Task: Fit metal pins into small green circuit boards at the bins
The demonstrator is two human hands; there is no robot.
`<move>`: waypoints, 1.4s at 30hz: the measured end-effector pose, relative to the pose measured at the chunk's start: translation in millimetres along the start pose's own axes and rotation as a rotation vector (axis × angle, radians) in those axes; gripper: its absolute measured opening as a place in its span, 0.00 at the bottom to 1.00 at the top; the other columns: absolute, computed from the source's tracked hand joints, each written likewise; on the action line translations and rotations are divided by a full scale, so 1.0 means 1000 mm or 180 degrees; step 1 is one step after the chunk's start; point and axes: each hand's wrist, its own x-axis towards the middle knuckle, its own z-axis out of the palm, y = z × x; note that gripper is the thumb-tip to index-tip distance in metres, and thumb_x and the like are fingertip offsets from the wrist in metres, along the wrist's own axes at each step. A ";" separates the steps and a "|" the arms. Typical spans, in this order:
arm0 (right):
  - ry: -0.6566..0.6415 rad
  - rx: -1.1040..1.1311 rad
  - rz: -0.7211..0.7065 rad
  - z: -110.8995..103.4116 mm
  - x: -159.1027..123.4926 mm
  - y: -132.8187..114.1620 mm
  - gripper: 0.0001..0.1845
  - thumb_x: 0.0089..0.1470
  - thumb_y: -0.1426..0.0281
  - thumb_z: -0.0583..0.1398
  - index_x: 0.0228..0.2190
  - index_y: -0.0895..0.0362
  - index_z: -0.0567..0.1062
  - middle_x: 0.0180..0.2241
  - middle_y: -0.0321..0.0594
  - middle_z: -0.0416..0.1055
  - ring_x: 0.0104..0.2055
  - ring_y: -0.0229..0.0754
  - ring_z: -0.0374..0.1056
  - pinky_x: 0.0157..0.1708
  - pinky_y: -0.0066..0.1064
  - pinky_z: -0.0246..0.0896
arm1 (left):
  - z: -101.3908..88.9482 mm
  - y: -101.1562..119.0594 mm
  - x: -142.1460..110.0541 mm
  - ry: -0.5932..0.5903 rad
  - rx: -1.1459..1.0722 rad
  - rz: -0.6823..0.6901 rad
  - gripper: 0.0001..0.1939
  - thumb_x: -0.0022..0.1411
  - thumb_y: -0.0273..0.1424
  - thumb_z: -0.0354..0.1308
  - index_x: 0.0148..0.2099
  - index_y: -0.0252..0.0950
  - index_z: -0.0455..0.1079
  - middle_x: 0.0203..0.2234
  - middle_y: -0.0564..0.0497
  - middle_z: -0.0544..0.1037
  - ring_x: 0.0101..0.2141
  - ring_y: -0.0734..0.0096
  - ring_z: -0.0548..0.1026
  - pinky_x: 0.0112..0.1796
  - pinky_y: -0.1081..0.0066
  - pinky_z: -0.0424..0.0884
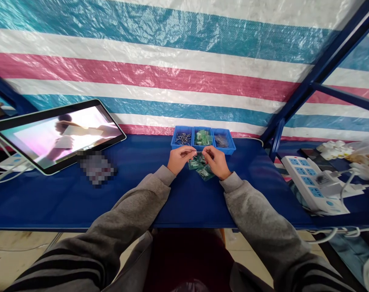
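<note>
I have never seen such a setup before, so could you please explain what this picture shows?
Certainly. There is no machine here: a person works with two bare hands, and a head-worn camera looks forward and down at them. The left hand and right hand meet above a blue table, their fingers pinching a thin piece too small to identify. Green packets lie beneath. Just beyond stand three blue bins: the left holds small metal pieces, the middle green items; the right one's contents are unclear. A screen leans at the left, and a white power strip lies at the right.
</note>
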 end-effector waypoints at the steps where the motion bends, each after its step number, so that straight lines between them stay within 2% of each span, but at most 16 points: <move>1: -0.0010 -0.0004 0.0019 0.000 0.000 0.000 0.13 0.61 0.59 0.54 0.30 0.54 0.68 0.21 0.33 0.66 0.22 0.38 0.63 0.27 0.30 0.58 | 0.000 -0.001 0.000 -0.0019 0.0028 0.0025 0.17 0.55 0.43 0.65 0.36 0.33 0.75 0.25 0.48 0.79 0.22 0.73 0.73 0.20 0.75 0.68; 5: -0.0011 -0.0187 0.0068 0.000 0.001 0.002 0.18 0.62 0.57 0.51 0.26 0.54 0.67 0.18 0.33 0.64 0.22 0.37 0.62 0.26 0.29 0.56 | -0.003 0.002 0.003 0.0018 0.0422 0.0226 0.14 0.59 0.41 0.61 0.32 0.33 0.76 0.22 0.50 0.78 0.19 0.76 0.70 0.21 0.75 0.67; 8: 0.0059 -0.0372 0.0079 0.002 0.001 0.004 0.22 0.63 0.56 0.49 0.22 0.54 0.65 0.17 0.33 0.63 0.22 0.37 0.62 0.26 0.29 0.55 | -0.008 0.005 0.011 0.0346 0.0714 0.0411 0.13 0.59 0.39 0.62 0.31 0.33 0.76 0.20 0.52 0.76 0.18 0.77 0.68 0.21 0.75 0.67; 12: 0.0190 -0.0464 0.0110 0.003 0.002 0.006 0.22 0.63 0.57 0.50 0.21 0.54 0.66 0.17 0.33 0.63 0.21 0.37 0.62 0.25 0.29 0.54 | -0.015 0.003 0.023 0.0726 0.0426 0.0287 0.14 0.59 0.40 0.62 0.33 0.32 0.76 0.21 0.51 0.77 0.19 0.74 0.72 0.20 0.74 0.69; 15: 0.0254 -0.0549 0.0111 0.002 0.003 0.007 0.20 0.62 0.58 0.50 0.23 0.54 0.67 0.18 0.34 0.64 0.21 0.38 0.62 0.25 0.29 0.54 | -0.023 0.001 0.032 0.1055 0.0643 0.0457 0.14 0.60 0.40 0.61 0.37 0.32 0.76 0.24 0.50 0.78 0.22 0.71 0.75 0.27 0.72 0.74; 17: 0.0268 -0.0619 0.0096 0.001 0.003 0.008 0.19 0.62 0.60 0.51 0.23 0.55 0.68 0.18 0.34 0.65 0.21 0.38 0.62 0.25 0.29 0.54 | -0.030 0.000 0.038 0.1290 0.1127 0.0639 0.14 0.63 0.40 0.58 0.40 0.33 0.76 0.28 0.49 0.80 0.27 0.70 0.77 0.32 0.70 0.75; 18: 0.0264 -0.0658 0.0090 0.001 0.003 0.008 0.19 0.62 0.60 0.51 0.23 0.55 0.68 0.18 0.34 0.65 0.21 0.38 0.63 0.26 0.29 0.53 | -0.033 -0.001 0.040 0.1290 0.1424 0.0727 0.14 0.64 0.39 0.56 0.42 0.33 0.75 0.32 0.47 0.80 0.30 0.69 0.78 0.36 0.69 0.76; 21: 0.0182 -0.0810 0.0089 0.001 0.003 0.010 0.18 0.61 0.62 0.52 0.22 0.55 0.69 0.19 0.35 0.66 0.22 0.38 0.63 0.27 0.30 0.54 | -0.039 -0.003 0.041 0.1009 0.2308 0.0999 0.15 0.67 0.37 0.53 0.49 0.34 0.73 0.43 0.44 0.79 0.44 0.63 0.77 0.47 0.64 0.72; 23: 0.0095 -0.0941 0.0102 0.001 0.003 0.012 0.15 0.60 0.64 0.54 0.24 0.56 0.71 0.20 0.35 0.69 0.23 0.38 0.64 0.28 0.30 0.55 | -0.038 -0.004 0.035 0.0590 0.2705 0.1203 0.15 0.68 0.36 0.51 0.50 0.35 0.73 0.46 0.43 0.78 0.49 0.61 0.74 0.52 0.62 0.69; 26: -0.0095 -0.1260 0.0137 0.001 0.003 0.016 0.07 0.56 0.68 0.59 0.28 0.56 0.75 0.26 0.38 0.72 0.27 0.39 0.66 0.30 0.30 0.57 | -0.034 -0.006 0.023 -0.0339 0.2924 0.1351 0.14 0.69 0.34 0.49 0.45 0.36 0.74 0.41 0.46 0.79 0.45 0.64 0.76 0.48 0.66 0.71; 28: -0.0252 -0.1493 0.0168 0.001 0.003 0.018 0.04 0.53 0.69 0.62 0.32 0.56 0.77 0.30 0.40 0.73 0.30 0.41 0.68 0.31 0.31 0.58 | -0.030 -0.007 0.016 -0.0761 0.3050 0.1240 0.13 0.69 0.34 0.50 0.42 0.36 0.75 0.36 0.47 0.80 0.40 0.65 0.77 0.43 0.69 0.72; 32: -0.0422 -0.1660 0.0188 0.003 0.002 0.021 0.07 0.52 0.67 0.64 0.34 0.56 0.78 0.35 0.42 0.73 0.35 0.44 0.69 0.33 0.33 0.59 | -0.024 -0.011 0.010 -0.0962 0.3350 0.1052 0.11 0.67 0.35 0.53 0.40 0.36 0.75 0.34 0.48 0.79 0.39 0.64 0.76 0.38 0.69 0.70; 37: -0.0180 -0.1508 0.0063 0.001 0.002 0.021 0.04 0.53 0.69 0.62 0.30 0.56 0.77 0.31 0.41 0.73 0.31 0.42 0.67 0.31 0.33 0.58 | -0.022 -0.015 0.009 -0.1079 0.3496 0.1073 0.11 0.65 0.36 0.56 0.37 0.35 0.75 0.33 0.47 0.78 0.38 0.63 0.75 0.34 0.70 0.68; 42: -0.0083 -0.1434 0.0069 0.001 0.002 0.019 0.07 0.55 0.70 0.58 0.27 0.55 0.75 0.29 0.40 0.73 0.29 0.42 0.66 0.31 0.32 0.56 | -0.020 -0.017 0.009 -0.1339 0.3525 0.0944 0.10 0.65 0.33 0.55 0.36 0.36 0.75 0.33 0.47 0.78 0.37 0.63 0.74 0.31 0.71 0.65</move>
